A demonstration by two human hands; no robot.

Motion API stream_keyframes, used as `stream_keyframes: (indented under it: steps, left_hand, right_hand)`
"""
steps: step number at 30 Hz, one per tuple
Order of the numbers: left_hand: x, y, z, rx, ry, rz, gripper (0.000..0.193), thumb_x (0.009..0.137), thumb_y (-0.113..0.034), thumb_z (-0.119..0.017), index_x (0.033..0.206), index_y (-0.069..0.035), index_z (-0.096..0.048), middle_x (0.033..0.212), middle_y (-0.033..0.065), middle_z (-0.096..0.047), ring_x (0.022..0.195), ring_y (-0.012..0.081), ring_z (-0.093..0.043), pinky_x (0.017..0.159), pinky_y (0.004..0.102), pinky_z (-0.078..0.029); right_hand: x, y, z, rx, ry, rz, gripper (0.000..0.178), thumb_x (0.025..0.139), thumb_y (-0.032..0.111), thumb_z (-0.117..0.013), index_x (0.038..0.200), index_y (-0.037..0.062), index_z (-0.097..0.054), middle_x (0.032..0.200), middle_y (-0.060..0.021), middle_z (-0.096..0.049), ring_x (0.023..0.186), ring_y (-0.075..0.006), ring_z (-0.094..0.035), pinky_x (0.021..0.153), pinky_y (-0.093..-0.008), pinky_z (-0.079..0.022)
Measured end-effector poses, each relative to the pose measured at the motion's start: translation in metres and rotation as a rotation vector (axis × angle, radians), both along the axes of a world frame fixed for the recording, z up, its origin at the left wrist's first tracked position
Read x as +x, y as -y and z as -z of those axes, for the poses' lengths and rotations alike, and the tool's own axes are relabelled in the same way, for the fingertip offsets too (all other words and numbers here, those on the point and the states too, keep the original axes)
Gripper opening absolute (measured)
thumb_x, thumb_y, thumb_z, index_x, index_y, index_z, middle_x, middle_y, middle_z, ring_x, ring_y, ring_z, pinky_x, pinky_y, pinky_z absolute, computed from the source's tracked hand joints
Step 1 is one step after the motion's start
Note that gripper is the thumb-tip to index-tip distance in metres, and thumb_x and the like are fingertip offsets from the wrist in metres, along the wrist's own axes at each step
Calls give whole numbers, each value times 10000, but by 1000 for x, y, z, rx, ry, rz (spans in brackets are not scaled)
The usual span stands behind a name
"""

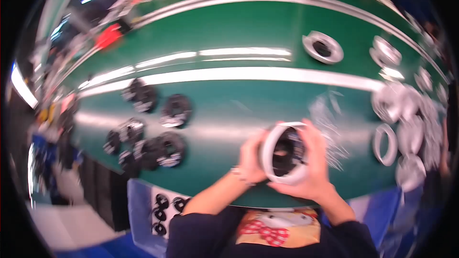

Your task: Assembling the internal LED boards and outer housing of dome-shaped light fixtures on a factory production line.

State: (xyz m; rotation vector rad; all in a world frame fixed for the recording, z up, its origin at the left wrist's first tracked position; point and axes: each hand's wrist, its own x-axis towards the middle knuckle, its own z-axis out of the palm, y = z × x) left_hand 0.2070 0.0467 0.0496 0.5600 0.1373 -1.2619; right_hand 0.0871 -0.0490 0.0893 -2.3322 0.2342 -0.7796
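Between both palms I hold a white ring-shaped housing with a dark, round part inside it. My left hand is wrapped round its left side, and a bracelet circles that wrist. Around the right side and underneath curls my right hand. The housing is tilted, its round opening facing up toward me, above the near edge of the green table. Motion blur hides the finer detail of the dark insert.
Several black ring-shaped parts lie to the left. White rings are piled at right, beside clear plastic pieces. A white ring with a dark centre rests on the green conveyor beyond. A blue bin with black parts stands at near left.
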Motion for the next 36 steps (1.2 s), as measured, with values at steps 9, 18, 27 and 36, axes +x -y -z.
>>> stream_keyframes:
  steps: [9, 18, 27, 36]
  left_hand:
    - [-20, 9, 10, -200, -85, 35, 449, 901, -331, -338, 1320, -192, -257, 1224, 76, -431, 1074, 189, -453, 921, 346, -368]
    - [-12, 8, 26, -444, 12, 223, 756, 785, -664, -227, 1250, -86, -371, 1234, 89, -439, 1109, 207, -444, 955, 364, -340]
    - [-1, -4, 9, -240, 207, -57, 645, 751, -483, -385, 1200, -20, -402, 1188, 167, -461, 1074, 284, -474, 925, 420, -379]
    - [-10, 9, 3, -267, 178, -14, 706, 685, -367, -467, 1251, 20, -301, 1191, 179, -433, 1065, 264, -472, 904, 384, -400]
  right_hand:
    - [-10, 1, 9, 43, -22, -71, 1020, 446, 346, -788, 1266, 30, -269, 1309, -246, -250, 1200, -387, -261, 957, -469, -243]
    - [-1, 15, -11, -113, -112, -248, 1078, 401, 357, -800, 1275, 37, -257, 1291, -238, -289, 1157, -401, -312, 927, -464, -293]
    - [21, 20, -9, -96, -130, -207, 1027, 406, 359, -788, 1234, 7, -293, 1266, -217, -323, 1128, -393, -341, 931, -453, -294]
    - [8, 0, 18, 11, 14, 85, 1020, 432, 318, -747, 1252, -31, -252, 1249, -220, -331, 1130, -367, -349, 847, -457, -311]
